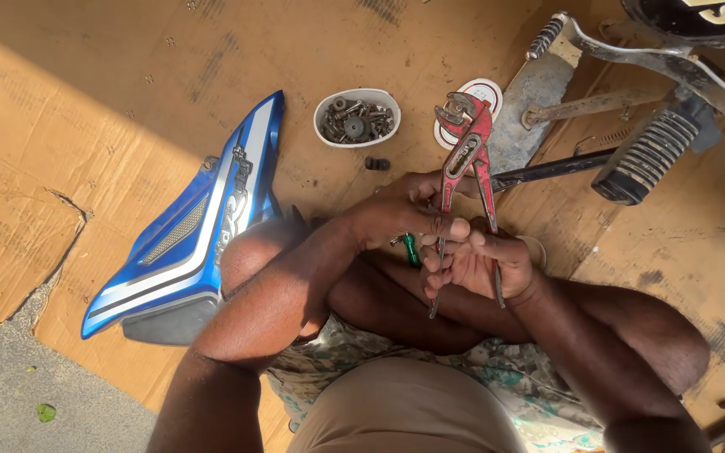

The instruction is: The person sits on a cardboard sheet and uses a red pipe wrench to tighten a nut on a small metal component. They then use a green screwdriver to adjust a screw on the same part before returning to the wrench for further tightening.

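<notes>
The right hand (482, 267) is curling its fingers around the two handles of a pair of red adjustable pliers (466, 159), gripping them low down so the handle ends are poking out below the palm. The left hand (404, 214) is crossing over in front and closing on the same pliers from the other side, its fingers pressing against the handles just above the right hand; both hands are touching each other there. The pliers are standing nearly upright, the jaws pointing away from the person and sitting a little apart. A small green-handled tool (410, 249) is peeking out from under the left hand; how it is being held cannot be told.

Just beyond the jaws, a round white lid (487, 91) is lying on the cardboard sheet (86, 109). Beside it, a white bowl (357, 118) is holding bolts and nuts, and a small black part (377, 164) is lying near it. To the left, a blue motorcycle side panel (195, 231) is resting against the person's knee. To the right, a ribbed black footrest (649, 156) and a metal pedal lever (631, 50) of a motorcycle are sticking into view.
</notes>
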